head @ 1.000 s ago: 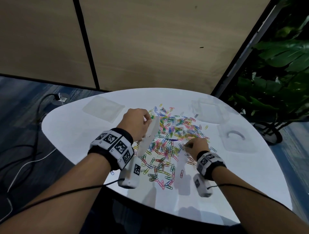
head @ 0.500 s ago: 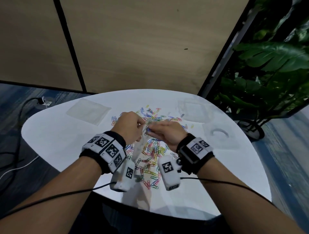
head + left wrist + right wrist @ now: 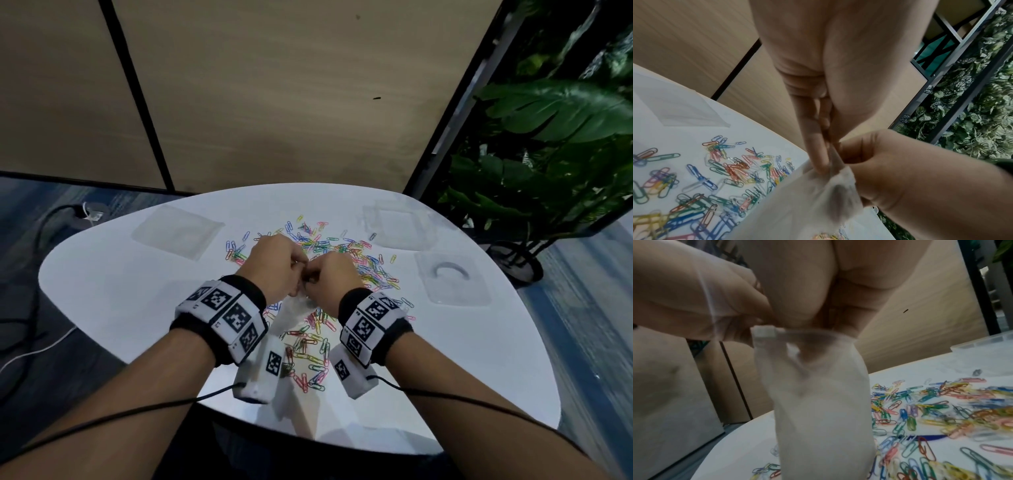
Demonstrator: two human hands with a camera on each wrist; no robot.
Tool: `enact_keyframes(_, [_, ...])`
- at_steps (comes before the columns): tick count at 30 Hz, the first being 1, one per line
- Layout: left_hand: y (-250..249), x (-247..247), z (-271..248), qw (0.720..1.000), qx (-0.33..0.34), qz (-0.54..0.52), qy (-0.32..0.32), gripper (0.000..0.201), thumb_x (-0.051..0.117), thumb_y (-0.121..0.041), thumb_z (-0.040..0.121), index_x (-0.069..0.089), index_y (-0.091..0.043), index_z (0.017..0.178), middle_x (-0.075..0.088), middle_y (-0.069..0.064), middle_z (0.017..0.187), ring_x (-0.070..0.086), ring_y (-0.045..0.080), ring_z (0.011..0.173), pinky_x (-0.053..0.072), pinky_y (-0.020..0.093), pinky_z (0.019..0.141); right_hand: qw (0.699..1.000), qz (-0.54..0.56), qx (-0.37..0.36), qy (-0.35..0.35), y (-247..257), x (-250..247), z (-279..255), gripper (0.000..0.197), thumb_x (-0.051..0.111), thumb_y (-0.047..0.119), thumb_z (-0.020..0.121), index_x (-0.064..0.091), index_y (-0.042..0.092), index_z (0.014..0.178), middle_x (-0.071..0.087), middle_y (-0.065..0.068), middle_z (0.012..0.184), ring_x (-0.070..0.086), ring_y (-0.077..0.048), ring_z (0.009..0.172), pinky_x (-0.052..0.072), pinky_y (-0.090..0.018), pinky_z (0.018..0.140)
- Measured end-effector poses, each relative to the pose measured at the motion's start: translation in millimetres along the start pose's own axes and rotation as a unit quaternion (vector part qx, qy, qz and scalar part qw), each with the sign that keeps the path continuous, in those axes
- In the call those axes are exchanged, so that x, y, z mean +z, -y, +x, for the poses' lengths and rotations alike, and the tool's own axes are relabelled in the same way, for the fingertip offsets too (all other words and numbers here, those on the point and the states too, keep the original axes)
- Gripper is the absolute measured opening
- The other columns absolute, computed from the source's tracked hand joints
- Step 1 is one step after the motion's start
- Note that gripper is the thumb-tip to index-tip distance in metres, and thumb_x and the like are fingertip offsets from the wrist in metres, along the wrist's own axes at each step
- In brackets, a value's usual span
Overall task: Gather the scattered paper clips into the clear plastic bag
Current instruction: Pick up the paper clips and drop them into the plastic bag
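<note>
Coloured paper clips (image 3: 342,253) lie scattered over the middle of the white table (image 3: 113,287), and show too in the left wrist view (image 3: 715,178) and the right wrist view (image 3: 941,410). The clear plastic bag (image 3: 291,315) hangs upright above them, its bottom near the table. My left hand (image 3: 298,270) pinches the bag's top edge (image 3: 830,164). My right hand (image 3: 313,277) meets it, fingers curled on the other side of the bag's mouth (image 3: 838,335). A white zip slider (image 3: 764,331) sits at the mouth's end. I see no clip in the right fingers.
A flat clear bag (image 3: 178,231) lies at the back left. A clear plastic box (image 3: 400,222) and a clear lid (image 3: 452,277) rest at the back right. A leafy plant (image 3: 548,154) stands right of the table. Cables (image 3: 34,346) lie on the floor at left.
My right hand left the clip pile on the right and came up to the bag's mouth beside my left hand. The left hand kept holding the bag.
</note>
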State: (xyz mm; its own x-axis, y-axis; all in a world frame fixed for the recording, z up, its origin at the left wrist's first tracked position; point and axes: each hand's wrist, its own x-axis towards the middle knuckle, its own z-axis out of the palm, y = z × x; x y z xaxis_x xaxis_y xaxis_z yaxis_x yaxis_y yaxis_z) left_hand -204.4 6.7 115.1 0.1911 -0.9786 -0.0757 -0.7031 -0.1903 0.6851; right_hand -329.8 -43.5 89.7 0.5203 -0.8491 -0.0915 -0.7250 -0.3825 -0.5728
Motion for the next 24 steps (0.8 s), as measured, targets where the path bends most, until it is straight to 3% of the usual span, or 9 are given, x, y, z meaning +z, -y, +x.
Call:
enact_keyframes(3, [2,0,-1,1.000,-0.008,0.004,0.004,0.023,0.057,-0.002,0.094,0.079,-0.008,0.092,0.076,0.011,0.071,0.075,0.017,0.059,0.063,0.027,0.071,0.997,-0.004,-0.046,0.055,0,-9,-4,0.024,0.056,-0.001,0.084,0.077,0.010,0.088,0.058,0.003,0.062,0.049,-0.007,0.056,0.037,-0.016,0.057])
enact_keyframes(5, [3,-1,-1,1.000,-0.017,-0.006,-0.006,0.020,0.057,-0.003,0.096,0.077,-0.004,0.098,0.077,0.014,0.076,0.076,0.019,0.060,0.065,0.032,0.071,0.993,0.041,-0.069,0.084,-4,-21,-7,0.025,0.057,-0.002,0.084,0.078,0.012,0.090,0.066,0.002,0.066,0.058,-0.006,0.058,0.045,-0.013,0.059])
enact_keyframes(7, [4,-2,0,1.000,-0.016,-0.004,-0.009,0.020,0.056,-0.003,0.097,0.075,0.000,0.090,0.077,0.019,0.077,0.076,0.018,0.058,0.065,0.036,0.068,0.980,0.181,-0.039,0.071,-16,-34,-8,0.028,0.057,-0.006,0.084,0.077,0.014,0.086,0.074,-0.005,0.076,0.071,-0.016,0.068,0.058,-0.023,0.071])
enact_keyframes(9, [6,-3,0,1.000,-0.013,0.004,-0.010,0.026,0.056,-0.003,0.097,0.067,-0.009,0.075,0.076,0.019,0.075,0.074,0.013,0.054,0.065,0.039,0.063,0.968,0.250,0.024,0.015,-44,-46,-4,0.027,0.058,-0.006,0.087,0.075,0.013,0.080,0.074,-0.009,0.078,0.070,-0.023,0.070,0.060,-0.037,0.073])
enact_keyframes(11, [7,-5,-1,1.000,-0.016,0.001,-0.013,0.028,0.055,-0.001,0.097,0.063,-0.016,0.074,0.074,0.016,0.071,0.073,0.012,0.052,0.064,0.043,0.061,0.990,0.106,0.097,-0.016,-87,-54,1,0.020,0.060,0.004,0.089,0.076,0.017,0.090,0.075,-0.007,0.092,0.070,-0.023,0.083,0.059,-0.039,0.082])
enact_keyframes(12, [7,-6,-1,1.000,-0.021,-0.002,-0.013,0.028,0.055,-0.001,0.097,0.069,-0.014,0.076,0.075,0.017,0.072,0.074,0.015,0.054,0.064,0.043,0.062,0.990,-0.019,0.138,0.014,-111,-55,-1,0.020,0.060,0.013,0.091,0.074,0.018,0.105,0.073,-0.007,0.108,0.068,-0.023,0.098,0.054,-0.038,0.093])
enact_keyframes(14, [6,-9,-1,0.999,-0.030,-0.003,-0.015,0.023,0.056,-0.003,0.097,0.078,-0.006,0.089,0.076,0.018,0.075,0.076,0.022,0.059,0.065,0.039,0.068,0.958,-0.177,0.200,0.101,-154,-49,-8,0.046,0.057,0.029,0.094,0.052,0.017,0.138,0.053,-0.010,0.141,0.050,-0.025,0.129,0.038,-0.033,0.109])
enact_keyframes(18, [7,-12,-1,1.000,-0.028,0.004,-0.012,0.025,0.056,-0.004,0.097,0.081,-0.009,0.091,0.076,0.013,0.075,0.075,0.022,0.059,0.065,0.036,0.069,0.951,-0.159,0.226,0.141,-183,-31,-17,0.065,0.048,0.033,0.099,0.019,0.012,0.153,0.031,-0.011,0.156,0.037,-0.027,0.140,0.029,-0.034,0.113])
enact_keyframes(24, [12,-19,1,0.999,-0.036,0.025,-0.014,0.024,0.057,-0.008,0.098,0.080,-0.009,0.094,0.077,0.012,0.074,0.075,0.021,0.060,0.065,0.034,0.070,0.937,-0.182,0.249,0.164,-166,-2,-5,0.070,0.042,0.040,0.098,0.012,0.010,0.154,0.039,-0.016,0.150,0.047,-0.031,0.131,0.042,-0.036,0.104])
